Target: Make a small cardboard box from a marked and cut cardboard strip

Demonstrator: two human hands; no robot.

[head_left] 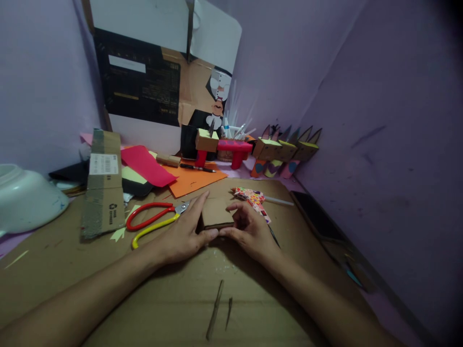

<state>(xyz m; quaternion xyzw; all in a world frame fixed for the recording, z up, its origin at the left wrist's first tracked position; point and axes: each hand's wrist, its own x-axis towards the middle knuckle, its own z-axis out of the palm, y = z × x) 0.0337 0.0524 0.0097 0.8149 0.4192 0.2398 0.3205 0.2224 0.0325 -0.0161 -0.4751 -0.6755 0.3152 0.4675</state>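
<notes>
A small cardboard box [217, 213] sits at the middle of the cardboard-covered table, between my two hands. My left hand [188, 229] presses along its left side, thumb at the near edge. On the other side my right hand [249, 229] curls its fingers and thumb against the right side and near corner. Scissors [154, 219] with one red and one yellow handle lie left of the box, their blades partly hidden behind my left hand. Just beyond my right hand are colourful stickered paper [251, 195] and a clear stick [280, 200].
A folded cardboard piece [103, 193] and a white bowl [27, 202] stand at left. Red paper [148, 165], orange paper [195, 178] and a pen [197, 168] lie behind. Small cardboard animal figures [267, 149] line the back right. Two cardboard slivers [216, 308] lie in front. A phone-like dark slab [316, 214] rests at right.
</notes>
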